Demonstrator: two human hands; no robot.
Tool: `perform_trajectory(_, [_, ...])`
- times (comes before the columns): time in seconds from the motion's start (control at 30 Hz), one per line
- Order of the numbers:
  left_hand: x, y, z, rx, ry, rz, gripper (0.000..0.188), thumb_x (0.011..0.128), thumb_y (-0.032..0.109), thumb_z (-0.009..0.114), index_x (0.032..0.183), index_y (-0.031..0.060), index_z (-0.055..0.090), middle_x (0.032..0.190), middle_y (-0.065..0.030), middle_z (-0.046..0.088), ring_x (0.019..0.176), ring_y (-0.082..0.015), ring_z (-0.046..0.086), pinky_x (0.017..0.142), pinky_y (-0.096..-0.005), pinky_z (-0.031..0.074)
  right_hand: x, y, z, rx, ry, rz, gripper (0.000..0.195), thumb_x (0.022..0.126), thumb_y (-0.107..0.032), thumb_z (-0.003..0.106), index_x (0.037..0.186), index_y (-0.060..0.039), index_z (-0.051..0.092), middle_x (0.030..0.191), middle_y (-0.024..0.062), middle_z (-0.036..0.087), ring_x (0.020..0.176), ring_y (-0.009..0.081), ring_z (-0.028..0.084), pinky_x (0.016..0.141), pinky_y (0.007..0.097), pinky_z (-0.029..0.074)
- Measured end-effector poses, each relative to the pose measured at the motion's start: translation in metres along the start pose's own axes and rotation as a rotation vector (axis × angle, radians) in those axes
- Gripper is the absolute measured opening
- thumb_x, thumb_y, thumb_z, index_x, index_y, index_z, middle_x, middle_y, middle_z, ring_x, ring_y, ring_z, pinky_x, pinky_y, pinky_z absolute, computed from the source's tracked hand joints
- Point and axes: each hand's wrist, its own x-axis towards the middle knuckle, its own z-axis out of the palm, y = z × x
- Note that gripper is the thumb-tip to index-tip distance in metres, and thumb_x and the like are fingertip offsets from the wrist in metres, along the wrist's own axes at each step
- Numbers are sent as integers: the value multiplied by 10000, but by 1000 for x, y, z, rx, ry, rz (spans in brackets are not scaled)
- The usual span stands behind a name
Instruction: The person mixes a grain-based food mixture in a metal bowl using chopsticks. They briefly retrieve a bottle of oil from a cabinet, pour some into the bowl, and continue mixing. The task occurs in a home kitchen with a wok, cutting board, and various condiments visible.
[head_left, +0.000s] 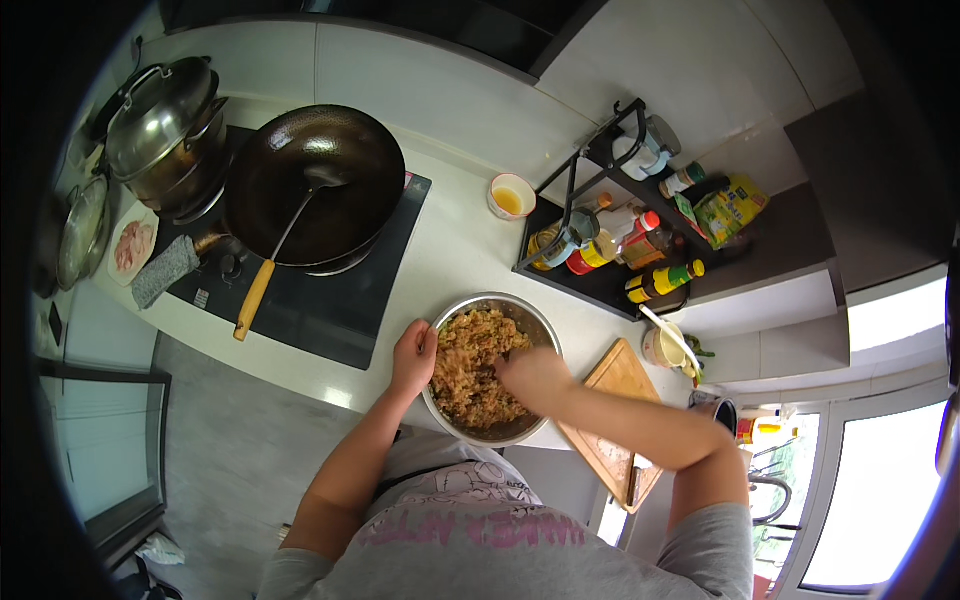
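A stainless steel mixing bowl (553, 324) sits at the front edge of the counter, close to my body. In it lies a brownish, minced-looking food mixture (480, 375) with green flecks, smeared by motion in places. My left hand (415, 360) grips the bowl's left rim, thumb uppermost. Over the right part of the bowl, my right hand (534, 381) is curled and blurred, its fingers down at the mixture. Whether those fingers hold a utensil cannot be made out.
Left stands a wok (330, 142) holding a wooden-handled spatula (255, 300), on a black cooktop (360, 315). Beyond are a lidded pot (169, 142) and a plate of raw meat (133, 247). Rightward are a small bowl (511, 196), a bottle rack (592, 289) and a cutting board (619, 375) bearing a knife (634, 480).
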Motion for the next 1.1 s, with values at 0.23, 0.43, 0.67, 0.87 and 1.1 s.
perform_trajectory(0.23, [-2,10,-2,-100,-59,-113,263,1035,124,567,810,63,446,638,41,331,578,-48,301,515,-279,257,19,86,27,-150,44,104,309,878,-97,590,1178,-49,644,882,141,699,772,306,717,601,431,568])
perform_trajectory(0.43, [-5,-9,0,-183,66,-63,247,1032,136,585,822,70,475,637,49,346,568,-43,311,507,-271,241,-64,41,92,55,-286,277,292,919,-59,518,1185,1,621,904,169,731,849,343,731,664,441,589])
perform_trajectory(0.67, [0,4,3,-83,-12,-67,255,1041,165,576,825,65,486,641,41,358,582,-47,320,521,-279,259,-17,-28,36,218,-185,187,362,891,-69,568,1246,-101,629,914,156,738,849,313,737,683,432,595])
perform_trajectory(0.87, [1,2,0,-115,-43,-116,270,1041,170,578,813,59,485,641,44,358,586,-44,317,521,-280,260,-19,40,93,245,-70,448,306,899,-99,584,1194,-125,661,915,139,741,853,312,736,679,426,594])
perform_trajectory(1.1, [2,-6,2,-93,-5,-74,262,1034,173,593,815,53,511,649,60,348,595,-43,312,531,-277,279,-62,-26,43,201,-173,243,245,910,-90,567,1123,-22,667,936,161,745,887,311,742,684,416,601])
